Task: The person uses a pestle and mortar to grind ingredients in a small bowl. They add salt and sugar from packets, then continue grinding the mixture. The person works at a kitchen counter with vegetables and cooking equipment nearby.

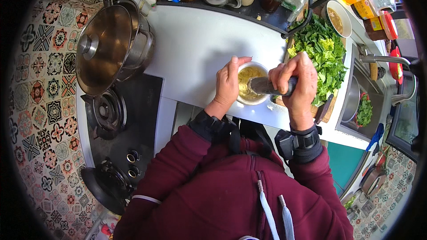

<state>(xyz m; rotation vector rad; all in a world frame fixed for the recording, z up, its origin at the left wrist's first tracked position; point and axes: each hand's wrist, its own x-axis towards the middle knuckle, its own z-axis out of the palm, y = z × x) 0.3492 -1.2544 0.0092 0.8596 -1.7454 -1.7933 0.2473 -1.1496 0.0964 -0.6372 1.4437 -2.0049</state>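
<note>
A round metal bowl (252, 102) stands near the counter's front edge, with a yellowish mash (245, 79) inside. My left hand (228, 81) cups the bowl's left side, its fingers along the rim. My right hand (296, 83) grips a dark pestle (263, 85), tilted so that its pale end rests in the mash. Just right of the bowl, chopped leafy greens (328, 63) are heaped on a wooden cutting board (326, 116). A knife with a dark handle (323, 108) lies at the board's front edge, its blade mostly hidden.
At left, a large lidded steel pot (143, 50) stands behind a black gas hob (140, 116); a black wok (100, 186) sits on its front burner. Jars and bottles line a dark shelf (220, 8) at the back. A sink (358, 130) with a faucet (387, 59) is at right.
</note>
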